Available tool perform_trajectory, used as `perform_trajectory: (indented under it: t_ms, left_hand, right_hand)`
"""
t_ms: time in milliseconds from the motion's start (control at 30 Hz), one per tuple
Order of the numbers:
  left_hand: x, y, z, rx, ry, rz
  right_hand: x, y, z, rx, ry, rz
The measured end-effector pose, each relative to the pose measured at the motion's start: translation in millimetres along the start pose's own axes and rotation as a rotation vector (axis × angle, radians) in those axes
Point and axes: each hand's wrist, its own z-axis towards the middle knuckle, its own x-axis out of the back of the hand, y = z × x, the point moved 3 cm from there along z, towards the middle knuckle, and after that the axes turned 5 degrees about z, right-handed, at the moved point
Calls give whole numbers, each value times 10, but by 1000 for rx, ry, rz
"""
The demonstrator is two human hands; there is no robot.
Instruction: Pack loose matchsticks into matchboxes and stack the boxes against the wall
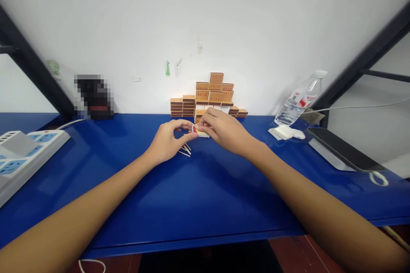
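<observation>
At my left hand (169, 137), pinched by one end, I have a matchbox tray (203, 135); right hand (221, 129) half-curls over its matches (195, 129), grip unclear.

Left hand (166, 140) pinches one end of a small pale tray (203, 134) with red-tipped matches in it. Right hand (226, 130) over the tray's other side, fingertips at it; can't tell if its grip has a match. Loose matches (185, 151) on blue bench (198, 204), beside left hand. Matchboxes (216, 95) stacked in stepped pile just beyond, by white wall (144, 30). Bench left: power strip (53, 137), pixelated dark object (101, 100). Bench right: tilted clear bottle (297, 102), black phone-like slab (344, 148).
</observation>
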Motion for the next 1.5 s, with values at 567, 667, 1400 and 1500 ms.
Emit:
perform_trajectory:
  t_ms: [567,667,1400,1500]
  left_hand:
    - [262,-205,108,91,230,208]
    - [239,-173,98,62,206,223]
    - [65,-95,17,-74,-29,298]
    - [39,-28,1,-106,-41,271]
  right_hand:
    - [-449,-220,-110,-173,-38,294]
    - [-571,-267,-98,-159,-100,256]
    - [-211,235,-123,-119,-75,42]
    - [-207,201,-111,-111,-54,-44]
